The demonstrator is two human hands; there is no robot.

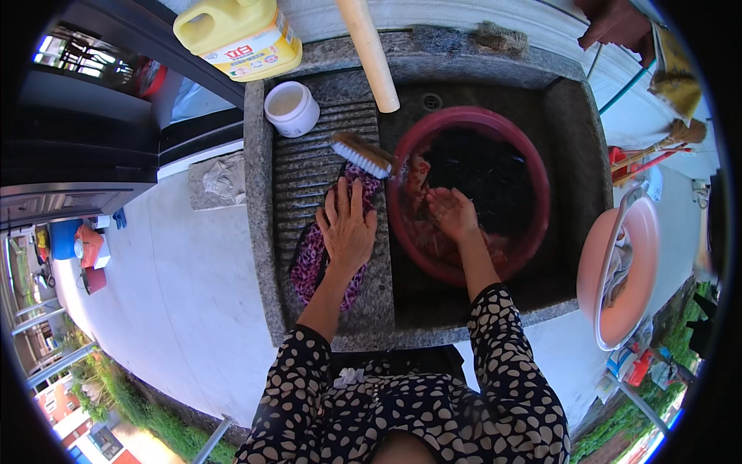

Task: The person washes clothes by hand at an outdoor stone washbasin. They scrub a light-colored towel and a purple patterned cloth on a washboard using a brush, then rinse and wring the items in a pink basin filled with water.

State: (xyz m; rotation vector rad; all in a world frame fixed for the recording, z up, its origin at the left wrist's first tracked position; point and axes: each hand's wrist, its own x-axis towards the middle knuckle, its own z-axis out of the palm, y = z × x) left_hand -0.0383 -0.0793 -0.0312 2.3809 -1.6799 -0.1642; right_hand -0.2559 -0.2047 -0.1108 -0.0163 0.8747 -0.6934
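Observation:
My left hand lies flat, fingers spread, on a purple leopard-print cloth. The cloth rests on the ridged stone washboard at the left of a stone sink. Just beyond my fingertips, a wooden scrub brush with white bristles lies tilted against the cloth's far end. My right hand, palm up and slightly cupped, is inside a red basin and holds no visible object. Dark water fills the basin, with patterned reddish fabric along its left side.
A white tub stands at the washboard's far left corner, beside a yellow jug. A pale cylindrical pole reaches over the sink's far edge, near a drain. Right of the sink, a pink tub holds cloth.

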